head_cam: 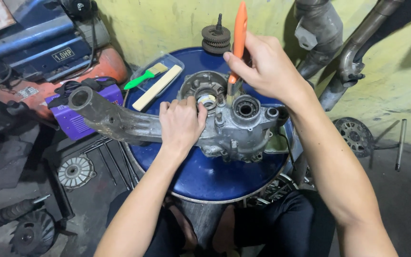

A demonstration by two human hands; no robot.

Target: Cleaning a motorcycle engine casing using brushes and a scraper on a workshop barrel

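Head view: a bare aluminium engine crankcase half [229,126] lies on top of a blue steel drum [205,178], its long arm reaching out past the drum's left edge to a round boss. The left hand [181,124] rests palm down on the casing, fingers curled over the rim of the large open bore, where a pale ring [209,101] shows; it seems to be steadying the part. The right hand [267,69] is closed around the orange handle of a screwdriver [237,45], held nearly upright with its tip down in the casing between the large bore and the bearing seat [246,109] to the right.

Judging by how things lie, the casing is already stripped of its gears and covers: a gear cluster [216,37] stands apart at the back of the drum, and a clear tray [160,71] with a green-handled brush [144,76] and a pale stick sits behind the casing. The bearing and the ring in the bore are still in place, so work inside the casing looks unfinished. An exhaust pipe [357,52] leans on the yellow wall
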